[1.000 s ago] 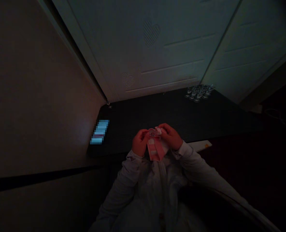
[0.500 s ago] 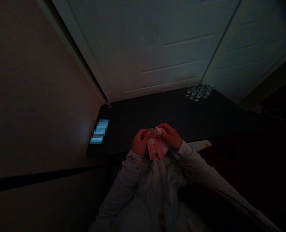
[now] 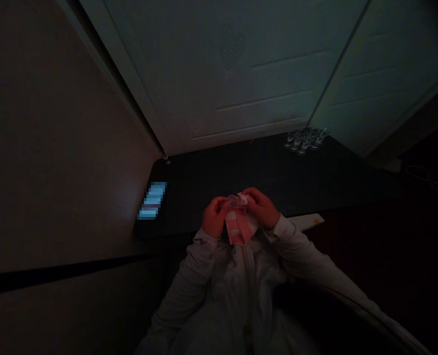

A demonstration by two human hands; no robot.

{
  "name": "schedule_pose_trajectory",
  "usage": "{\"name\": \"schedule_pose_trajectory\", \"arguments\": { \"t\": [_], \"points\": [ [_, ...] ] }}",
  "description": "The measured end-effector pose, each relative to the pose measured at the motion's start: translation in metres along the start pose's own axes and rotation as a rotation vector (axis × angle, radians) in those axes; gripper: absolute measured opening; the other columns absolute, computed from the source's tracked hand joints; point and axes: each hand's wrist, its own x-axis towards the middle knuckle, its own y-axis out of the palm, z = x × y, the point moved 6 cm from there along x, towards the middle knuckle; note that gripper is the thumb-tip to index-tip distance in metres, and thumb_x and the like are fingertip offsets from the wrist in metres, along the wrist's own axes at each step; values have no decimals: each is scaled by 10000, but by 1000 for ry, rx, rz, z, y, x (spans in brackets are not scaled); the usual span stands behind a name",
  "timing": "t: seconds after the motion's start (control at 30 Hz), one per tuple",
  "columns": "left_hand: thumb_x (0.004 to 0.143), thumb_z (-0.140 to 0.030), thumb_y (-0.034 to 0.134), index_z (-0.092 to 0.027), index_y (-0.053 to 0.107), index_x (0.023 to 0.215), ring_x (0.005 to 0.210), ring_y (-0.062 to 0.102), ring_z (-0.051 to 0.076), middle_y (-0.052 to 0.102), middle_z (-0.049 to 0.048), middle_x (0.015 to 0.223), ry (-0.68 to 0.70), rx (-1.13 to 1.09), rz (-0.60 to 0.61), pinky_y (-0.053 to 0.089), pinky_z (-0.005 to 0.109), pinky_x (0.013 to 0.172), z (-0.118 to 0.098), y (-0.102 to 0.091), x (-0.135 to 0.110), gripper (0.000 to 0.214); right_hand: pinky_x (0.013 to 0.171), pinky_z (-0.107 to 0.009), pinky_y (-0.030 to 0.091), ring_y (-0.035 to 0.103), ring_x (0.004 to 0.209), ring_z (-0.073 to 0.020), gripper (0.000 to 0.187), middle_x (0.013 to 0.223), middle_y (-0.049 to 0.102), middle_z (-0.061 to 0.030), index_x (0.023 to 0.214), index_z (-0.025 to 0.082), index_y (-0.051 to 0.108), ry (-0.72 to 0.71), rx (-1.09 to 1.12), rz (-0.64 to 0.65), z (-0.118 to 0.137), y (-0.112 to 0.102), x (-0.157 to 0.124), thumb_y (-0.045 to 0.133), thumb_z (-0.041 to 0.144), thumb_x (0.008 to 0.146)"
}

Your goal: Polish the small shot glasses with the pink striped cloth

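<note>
A small pink-and-white striped cloth piece (image 3: pixel 244 230) hangs between my hands, close to my chest at the table's front edge. Its top is gathered and has an opening; the dim light hides what exactly it is. My left hand (image 3: pixel 214 217) pinches the left side of its top edge. On the opposite side, the fingers of my right hand (image 3: pixel 262 209) are closed on the right part of the gathered edge. The lower end of the cloth dangles in front of my light zipped jacket (image 3: pixel 226 286).
The dark table (image 3: pixel 219 172) stands against a pale panel door (image 3: pixel 278 59) with embossed hearts. Several small clear glass-like items (image 3: pixel 304 140) cluster at the back right. A lit, blurred phone screen (image 3: pixel 152 201) lies at the left. A white flat object (image 3: pixel 307 222) juts out by my right sleeve.
Both hands keep almost the same position and grip on the cloth. The cloth's gathered top has shifted very slightly, and the picture is a little darker.
</note>
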Motion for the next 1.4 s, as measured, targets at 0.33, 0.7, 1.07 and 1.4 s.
{"name": "schedule_pose_trajectory", "arguments": {
  "t": [0.33, 0.7, 1.07, 1.4],
  "points": [
    [750, -337, 519, -180, 552, 860, 736, 562, 133, 600, 23, 806, 3, 2, 2, 448, 250, 672, 0, 1, 0, 195, 668, -265, 396, 513, 737, -150, 189, 800, 560, 1, 863, 205, 530, 4, 11, -2, -5, 1, 1, 513, 346, 738],
    [746, -333, 526, -177, 550, 851, 734, 558, 128, 595, 21, 797, -6, -2, 0, 443, 243, 668, -1, 1, 0, 190, 687, -267, 396, 513, 751, -150, 181, 803, 553, 3, 856, 202, 524, -15, 13, 9, -2, 0, 1, 513, 338, 736],
    [747, -335, 525, -177, 555, 860, 759, 567, 134, 605, 28, 834, 0, 5, -5, 446, 245, 688, 2, 0, 0, 196, 671, -262, 394, 507, 730, -147, 191, 790, 552, 4, 854, 204, 528, 0, 14, 2, -2, 1, 0, 507, 354, 737],
    [742, -333, 528, -179, 552, 858, 733, 561, 130, 599, 21, 807, -5, -16, 4, 441, 247, 664, -1, 1, 0, 194, 664, -259, 394, 502, 718, -140, 174, 782, 547, 7, 857, 203, 532, -16, 0, -6, -5, 0, 1, 496, 326, 739]
  ]
}}
